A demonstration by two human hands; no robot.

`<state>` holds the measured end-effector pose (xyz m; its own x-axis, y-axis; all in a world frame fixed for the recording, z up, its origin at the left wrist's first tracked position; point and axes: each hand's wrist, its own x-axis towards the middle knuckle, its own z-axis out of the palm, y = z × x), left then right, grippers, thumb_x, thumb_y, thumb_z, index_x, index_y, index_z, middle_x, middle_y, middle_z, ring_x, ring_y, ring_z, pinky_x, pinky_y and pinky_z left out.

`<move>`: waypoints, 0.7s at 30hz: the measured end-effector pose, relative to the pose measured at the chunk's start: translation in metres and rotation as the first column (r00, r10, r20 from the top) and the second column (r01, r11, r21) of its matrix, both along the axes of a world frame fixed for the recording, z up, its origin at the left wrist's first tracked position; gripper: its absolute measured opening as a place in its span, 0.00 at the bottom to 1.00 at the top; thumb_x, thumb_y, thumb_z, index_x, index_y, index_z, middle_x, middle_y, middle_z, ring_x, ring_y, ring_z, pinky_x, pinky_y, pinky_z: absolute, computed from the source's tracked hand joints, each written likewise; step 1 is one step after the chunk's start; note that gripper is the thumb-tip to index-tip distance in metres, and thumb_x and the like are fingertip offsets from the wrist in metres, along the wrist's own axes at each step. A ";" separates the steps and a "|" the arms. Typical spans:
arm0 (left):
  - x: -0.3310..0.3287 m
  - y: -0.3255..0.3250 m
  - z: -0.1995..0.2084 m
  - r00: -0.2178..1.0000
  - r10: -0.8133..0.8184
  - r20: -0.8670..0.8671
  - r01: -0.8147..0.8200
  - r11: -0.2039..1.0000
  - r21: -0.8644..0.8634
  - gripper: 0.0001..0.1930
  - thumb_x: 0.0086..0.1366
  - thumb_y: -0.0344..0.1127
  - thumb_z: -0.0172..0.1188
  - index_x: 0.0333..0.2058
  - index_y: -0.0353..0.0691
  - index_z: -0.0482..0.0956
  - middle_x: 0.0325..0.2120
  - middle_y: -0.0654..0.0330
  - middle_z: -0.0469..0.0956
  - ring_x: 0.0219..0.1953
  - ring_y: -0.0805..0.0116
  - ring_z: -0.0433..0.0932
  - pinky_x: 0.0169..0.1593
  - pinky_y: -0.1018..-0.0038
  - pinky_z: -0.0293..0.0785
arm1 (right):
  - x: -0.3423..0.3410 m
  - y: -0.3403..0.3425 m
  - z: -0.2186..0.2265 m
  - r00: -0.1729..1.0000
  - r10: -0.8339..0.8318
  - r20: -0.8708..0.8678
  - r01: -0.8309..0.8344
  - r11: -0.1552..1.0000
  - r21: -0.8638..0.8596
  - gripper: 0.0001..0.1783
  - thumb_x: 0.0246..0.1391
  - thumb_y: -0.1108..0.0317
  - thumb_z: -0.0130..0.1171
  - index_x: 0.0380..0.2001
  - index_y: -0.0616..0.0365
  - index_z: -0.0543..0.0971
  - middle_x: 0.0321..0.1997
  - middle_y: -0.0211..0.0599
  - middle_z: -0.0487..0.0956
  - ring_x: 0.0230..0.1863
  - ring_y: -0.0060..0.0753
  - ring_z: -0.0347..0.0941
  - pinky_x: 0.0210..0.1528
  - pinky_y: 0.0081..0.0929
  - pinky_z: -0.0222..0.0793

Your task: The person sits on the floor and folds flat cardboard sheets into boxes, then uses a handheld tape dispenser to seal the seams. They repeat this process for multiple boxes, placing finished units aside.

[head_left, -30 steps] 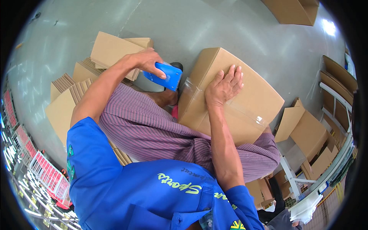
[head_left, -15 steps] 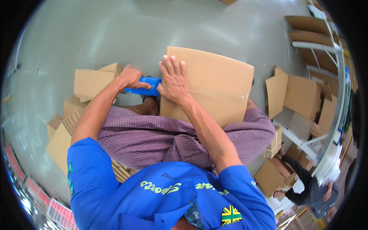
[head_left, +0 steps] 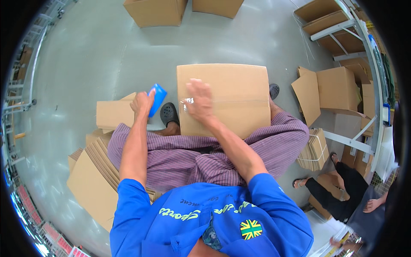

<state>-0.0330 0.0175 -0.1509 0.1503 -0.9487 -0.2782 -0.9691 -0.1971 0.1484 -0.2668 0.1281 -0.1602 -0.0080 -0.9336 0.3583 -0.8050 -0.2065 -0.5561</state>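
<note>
A closed cardboard box [head_left: 231, 83] stands on the floor between my legs, its center seam running left to right. My right hand [head_left: 200, 102] is over the box's left part with its fingers stretched out, slightly blurred, next to a shiny piece of clear tape [head_left: 187, 101] at the seam's left end. Left of the box, my left hand [head_left: 142, 104] is closed around a blue tape dispenser [head_left: 158, 98]. The dispenser is tilted and apart from the box. My left fingers are partly hidden behind the hand.
Flattened cardboard sheets [head_left: 92, 180] lie beside my left leg. Two boxes [head_left: 156, 13] stand ahead. On the right are open cartons [head_left: 338, 90], a strapped cardboard bundle [head_left: 314, 150] and a white metal rack [head_left: 349, 143]. Another person's dark-clothed legs [head_left: 342, 186] are at the lower right.
My left hand has drawn the tape dispenser back from the box's left edge and tilted it upright. My right hand has shifted off that edge onto the seam, where tape now shows.
</note>
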 end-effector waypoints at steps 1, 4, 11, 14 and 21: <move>0.002 -0.004 0.012 0.998 0.052 -0.031 -0.054 0.997 -0.059 0.29 0.60 0.63 0.56 0.34 0.38 0.85 0.33 0.45 0.84 0.39 0.47 0.83 0.45 0.53 0.74 | -0.025 0.015 -0.006 0.993 -0.107 -0.050 0.107 0.994 0.011 0.35 0.54 0.57 0.62 0.63 0.57 0.67 0.69 0.51 0.63 0.72 0.53 0.54 0.73 0.49 0.44; -0.014 -0.015 0.050 0.973 -0.009 -0.230 -0.059 0.956 -0.288 0.27 0.60 0.60 0.59 0.37 0.36 0.82 0.29 0.44 0.82 0.36 0.46 0.82 0.41 0.54 0.75 | -0.120 0.061 -0.016 0.829 -0.428 -0.360 0.497 0.859 0.123 0.34 0.63 0.49 0.52 0.66 0.57 0.65 0.72 0.52 0.60 0.73 0.52 0.51 0.72 0.50 0.45; -0.112 0.062 0.083 0.691 -0.590 -0.418 0.286 0.754 -0.591 0.16 0.55 0.43 0.68 0.31 0.36 0.76 0.24 0.47 0.78 0.27 0.45 0.78 0.32 0.52 0.72 | -0.251 0.112 -0.024 0.534 -0.784 0.316 0.402 0.564 0.721 0.36 0.65 0.41 0.45 0.57 0.65 0.74 0.57 0.54 0.77 0.61 0.50 0.70 0.62 0.39 0.63; -0.137 0.098 0.068 0.668 -0.712 -0.215 0.511 0.650 -0.563 0.17 0.56 0.43 0.69 0.34 0.38 0.74 0.25 0.51 0.78 0.28 0.50 0.78 0.35 0.56 0.69 | -0.251 0.110 -0.033 0.616 -0.721 0.319 0.419 0.642 0.642 0.36 0.66 0.39 0.42 0.54 0.65 0.76 0.52 0.53 0.80 0.57 0.48 0.74 0.59 0.37 0.66; -0.146 0.115 0.048 0.657 -0.750 -0.077 0.600 0.582 -0.548 0.17 0.56 0.43 0.68 0.34 0.40 0.71 0.27 0.55 0.76 0.31 0.55 0.75 0.41 0.62 0.63 | -0.256 0.099 -0.024 0.575 -0.714 0.400 0.245 0.617 0.748 0.41 0.66 0.35 0.35 0.59 0.62 0.73 0.62 0.51 0.73 0.66 0.46 0.65 0.67 0.37 0.56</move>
<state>-0.1789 0.1328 -0.1026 -0.5974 -0.7526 0.2769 -0.6876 0.6584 0.3061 -0.5226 0.2272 -0.1840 -0.5129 -0.6892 -0.5118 -0.0794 0.6317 -0.7711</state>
